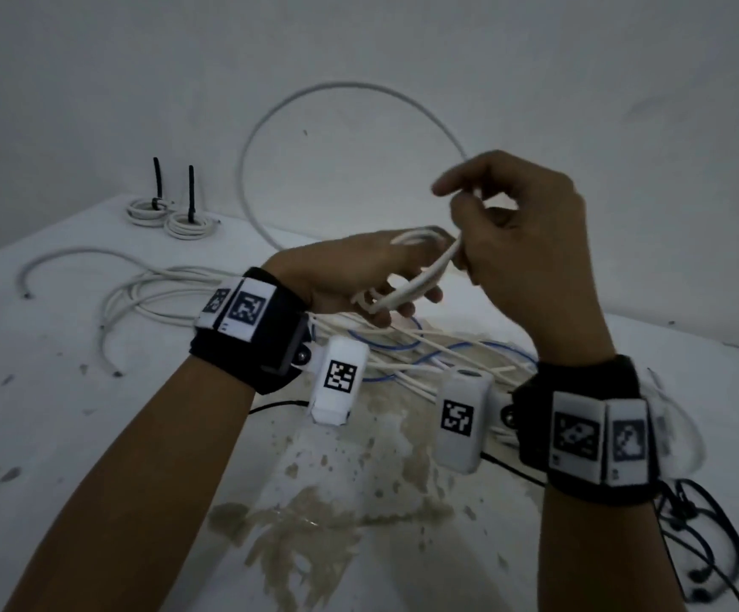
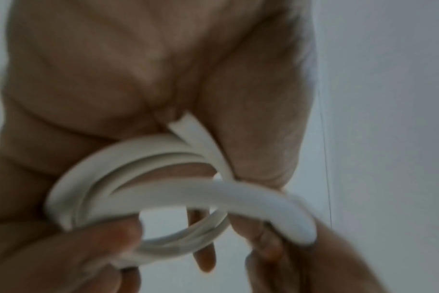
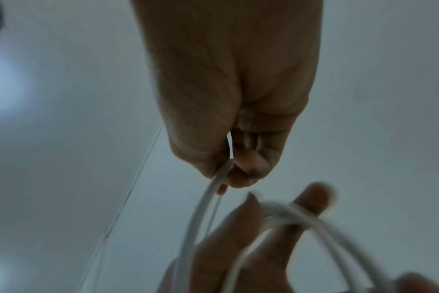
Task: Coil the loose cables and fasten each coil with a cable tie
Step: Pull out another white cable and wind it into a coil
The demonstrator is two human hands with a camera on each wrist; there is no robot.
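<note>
A small coil of white cable [image 1: 407, 282] is held above the table by my left hand [image 1: 358, 276], fingers and thumb curled round its loops. The left wrist view shows the same coil [image 2: 143, 198] with several turns against my palm. My right hand [image 1: 513, 231] pinches the free length of this white cable [image 3: 221, 174] between thumb and finger, just right of the coil. From there the cable rises in one wide loop [image 1: 336, 88] in front of the wall and drops back to the table.
Two finished white coils with black ties [image 1: 169, 216] stand at the table's far left. Loose white cables [image 1: 146, 293] and a blue one [image 1: 385, 346] lie tangled under my hands. Black cable ties [image 1: 707, 545] lie at the right. The worn white table [image 1: 49, 435] is stained.
</note>
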